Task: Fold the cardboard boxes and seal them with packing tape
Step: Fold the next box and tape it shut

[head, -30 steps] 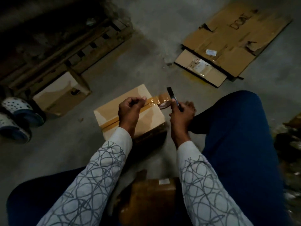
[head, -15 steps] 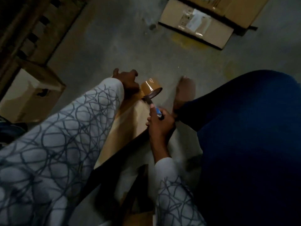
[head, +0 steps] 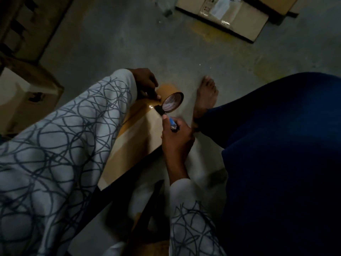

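The left hand (head: 145, 83) rests at the far edge of the cardboard box (head: 136, 143) on the floor, grip unclear, beside the brown tape roll (head: 174, 102). The right hand (head: 178, 141) clenches a blue-handled cutter (head: 172, 124), its tip at the roll. The white label (head: 219, 6) on the flattened carton (head: 245, 24) is unreadable.

Dim storeroom or warehouse: bare concrete floor (head: 129, 43), flattened cardboard (head: 230, 21), a wooden pallet (head: 27, 24).

Floor (head: 129, 43): grey concrete, yellowish stain far right.
Pallet (head: 24, 24): dark wooden slats, far left.
Foot (head: 205, 97): bare, on floor, centre.
Trouser leg (head: 276, 145): dark blue, near right.
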Demonstrator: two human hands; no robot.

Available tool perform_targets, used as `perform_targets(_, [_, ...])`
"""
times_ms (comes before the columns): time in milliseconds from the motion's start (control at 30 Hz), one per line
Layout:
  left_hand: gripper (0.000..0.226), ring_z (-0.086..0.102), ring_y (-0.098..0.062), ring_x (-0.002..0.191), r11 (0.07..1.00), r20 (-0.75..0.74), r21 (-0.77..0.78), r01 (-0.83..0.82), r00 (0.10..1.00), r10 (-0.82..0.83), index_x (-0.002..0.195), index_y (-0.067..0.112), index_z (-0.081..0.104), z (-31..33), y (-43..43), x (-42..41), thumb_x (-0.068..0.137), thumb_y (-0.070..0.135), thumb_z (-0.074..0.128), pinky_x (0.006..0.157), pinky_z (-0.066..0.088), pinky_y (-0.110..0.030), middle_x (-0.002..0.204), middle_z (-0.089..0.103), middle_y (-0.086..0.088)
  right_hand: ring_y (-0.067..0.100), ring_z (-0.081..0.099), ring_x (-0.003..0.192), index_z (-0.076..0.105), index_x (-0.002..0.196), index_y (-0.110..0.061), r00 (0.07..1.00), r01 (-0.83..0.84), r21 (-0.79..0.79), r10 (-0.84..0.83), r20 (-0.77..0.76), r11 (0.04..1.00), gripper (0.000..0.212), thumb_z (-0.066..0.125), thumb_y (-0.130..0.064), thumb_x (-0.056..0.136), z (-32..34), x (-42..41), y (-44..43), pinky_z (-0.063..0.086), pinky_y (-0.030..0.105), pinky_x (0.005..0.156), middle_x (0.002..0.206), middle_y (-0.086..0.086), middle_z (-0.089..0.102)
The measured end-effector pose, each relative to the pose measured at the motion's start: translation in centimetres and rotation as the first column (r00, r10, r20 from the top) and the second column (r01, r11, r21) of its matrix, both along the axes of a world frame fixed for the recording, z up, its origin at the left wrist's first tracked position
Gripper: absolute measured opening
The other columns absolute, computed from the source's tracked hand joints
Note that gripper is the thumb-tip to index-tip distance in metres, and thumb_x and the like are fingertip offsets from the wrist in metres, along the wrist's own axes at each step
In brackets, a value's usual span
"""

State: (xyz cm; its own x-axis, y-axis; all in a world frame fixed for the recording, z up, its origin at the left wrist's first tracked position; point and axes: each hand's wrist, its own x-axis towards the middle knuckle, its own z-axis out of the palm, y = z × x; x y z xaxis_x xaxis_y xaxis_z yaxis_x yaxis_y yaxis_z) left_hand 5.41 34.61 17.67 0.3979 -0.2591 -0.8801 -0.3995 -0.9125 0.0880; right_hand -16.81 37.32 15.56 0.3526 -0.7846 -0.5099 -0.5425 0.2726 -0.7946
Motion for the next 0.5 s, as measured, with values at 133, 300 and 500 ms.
perform_targets(133, [0.024,0.058,-0.019,0.096,0.992,-0.027,-0.093,-0.086,0.996,0.083,0.112,0.01,0.069,-0.7,0.4,-0.7,0.089,0.017,0.072,0.086,0.05,-0.03,0.107,0.065,-0.006,0.013,0.067,0.072,0.074,0.09,-0.022,0.999,-0.034,-0.076,0.036,0.024,0.997,0.018,0.068,-0.04,0.091,0.4,-0.3,-0.1,0.058,0.041,0.065,0.079,-0.003,0.07])
perform_targets(300, [0.043,0.059,-0.007,0.085,0.954,-0.034,-0.17,-0.248,0.969,0.246,0.114,0.026,0.07,-0.2,0.7,-0.7,0.075,0.015,0.085,0.066,0.052,-0.019,0.088,0.065,0.009,0.012,0.065,0.073,0.076,0.108,-0.026,0.995,-0.088,-0.12,0.093,0.043,0.989,0.02,0.068,-0.034,0.092,1.4,0.4,-1.0,0.059,0.039,0.064,0.087,-0.007,0.062])
perform_targets(500, [0.05,0.066,-0.018,0.107,0.896,-0.021,-0.25,-0.368,0.927,0.375,0.09,0.051,0.073,-0.8,2.5,-0.8,0.047,0.037,0.095,0.095,0.056,-0.038,0.101,0.074,0.004,0.018,0.062,0.072,0.076,0.109,-0.014,0.97,-0.239,-0.301,0.242,-0.03,0.923,0.02,0.068,-0.023,0.093,2.3,0.9,-1.5,0.051,0.029,0.061,0.085,0.008,0.067])
